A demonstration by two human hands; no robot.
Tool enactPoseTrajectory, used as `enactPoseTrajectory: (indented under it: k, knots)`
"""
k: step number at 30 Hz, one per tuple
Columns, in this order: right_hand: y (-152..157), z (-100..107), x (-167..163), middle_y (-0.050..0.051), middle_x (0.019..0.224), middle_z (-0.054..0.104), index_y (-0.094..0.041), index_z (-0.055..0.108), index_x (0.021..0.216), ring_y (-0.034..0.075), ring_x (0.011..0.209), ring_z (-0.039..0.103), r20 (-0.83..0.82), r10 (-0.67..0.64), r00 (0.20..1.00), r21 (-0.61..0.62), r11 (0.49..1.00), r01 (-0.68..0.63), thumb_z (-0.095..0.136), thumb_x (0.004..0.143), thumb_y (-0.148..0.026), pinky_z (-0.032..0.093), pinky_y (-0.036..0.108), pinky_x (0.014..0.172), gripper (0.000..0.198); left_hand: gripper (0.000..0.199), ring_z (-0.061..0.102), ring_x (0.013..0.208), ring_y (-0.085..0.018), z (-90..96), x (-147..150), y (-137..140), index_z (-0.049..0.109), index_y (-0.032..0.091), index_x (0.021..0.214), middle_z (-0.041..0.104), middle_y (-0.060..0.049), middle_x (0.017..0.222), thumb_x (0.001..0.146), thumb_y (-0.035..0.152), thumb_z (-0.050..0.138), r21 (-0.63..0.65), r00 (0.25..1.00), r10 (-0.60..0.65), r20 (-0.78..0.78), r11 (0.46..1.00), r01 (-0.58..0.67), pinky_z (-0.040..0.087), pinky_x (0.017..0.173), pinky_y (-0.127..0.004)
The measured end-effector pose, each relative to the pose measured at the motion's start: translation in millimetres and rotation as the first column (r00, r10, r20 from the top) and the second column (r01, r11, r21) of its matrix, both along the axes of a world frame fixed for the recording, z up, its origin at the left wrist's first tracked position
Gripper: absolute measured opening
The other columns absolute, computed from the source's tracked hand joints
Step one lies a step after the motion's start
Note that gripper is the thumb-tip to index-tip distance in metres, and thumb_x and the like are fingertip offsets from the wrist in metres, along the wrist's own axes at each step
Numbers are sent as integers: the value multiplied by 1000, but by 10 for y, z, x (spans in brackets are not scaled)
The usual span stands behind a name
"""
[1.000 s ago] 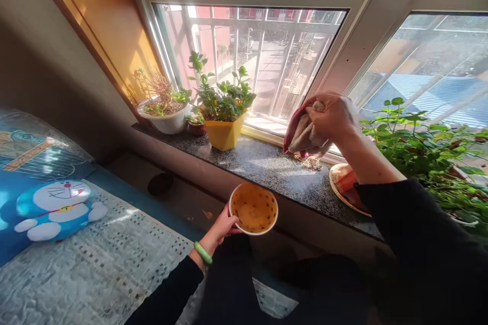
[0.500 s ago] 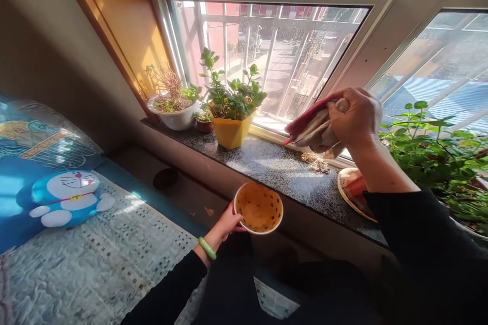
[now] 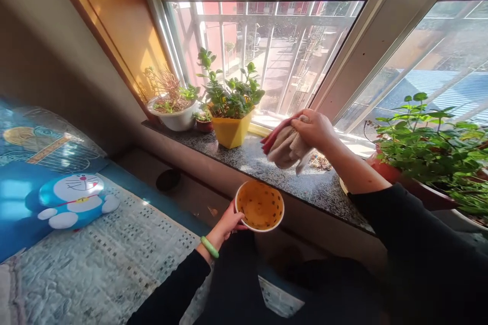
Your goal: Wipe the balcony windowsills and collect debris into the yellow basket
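My left hand (image 3: 230, 222) grips the rim of a round bowl (image 3: 260, 206) with an orange-brown inside, holding it just in front of the sill's edge, its mouth tipped toward me. A bunched cloth (image 3: 285, 144), beige with a dark red edge, is clutched in my right hand (image 3: 313, 129) above the speckled stone windowsill (image 3: 263, 167). Close to the cloth, a small heap of dry plant scraps (image 3: 320, 161) lies on the sill, partly covered by my right forearm. Left of the cloth stands a leafy plant in a yellow pot (image 3: 231, 131).
A white pot (image 3: 177, 117) and a small brown pot (image 3: 205, 124) stand at the sill's left end. Leafy plants (image 3: 430, 147) crowd the right end. Behind is a barred window (image 3: 282, 56). A bed (image 3: 91, 264) with a blue plush toy (image 3: 78, 200) is at lower left.
My right hand has moved left and down with the cloth, from beside the window frame to over the sill. My left hand and the bowl have barely moved.
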State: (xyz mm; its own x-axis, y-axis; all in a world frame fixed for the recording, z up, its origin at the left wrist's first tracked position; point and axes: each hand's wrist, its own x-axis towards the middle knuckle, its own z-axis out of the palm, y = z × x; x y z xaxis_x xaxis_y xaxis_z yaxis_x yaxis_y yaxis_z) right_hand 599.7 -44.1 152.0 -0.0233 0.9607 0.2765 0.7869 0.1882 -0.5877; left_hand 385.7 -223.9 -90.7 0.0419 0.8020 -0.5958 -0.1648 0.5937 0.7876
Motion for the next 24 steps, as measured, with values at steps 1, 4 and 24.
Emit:
enactPoseTrajectory:
  k: [1,4,24]
  knots:
    - [-13,-65,-74,4,81,69,-20,67,91,23,81,62,-91,31,995,-44,998,-35,57,79,-32,48,32,72,20,92,72,89,-21,3,2,-1,31,28,155,53,-13,145,70,6,59,1,1000,0,1,1000,0,64,59,-26]
    - [-124,-324,-468,3,80,68,-20,63,92,21,80,62,-324,146,935,-94,978,-186,50,83,-37,50,30,70,23,93,72,91,-22,6,7,-4,29,28,156,52,-12,147,70,5,57,9,1000,-5,13,1000,5,63,58,-25]
    - [55,-961,-1519,0,120,74,-31,69,124,21,109,68,129,547,827,-97,837,-538,47,98,-31,50,30,94,34,93,63,116,-33,-38,-16,36,30,22,156,46,-15,151,69,12,60,3,995,-91,-31,996,91,64,64,-32]
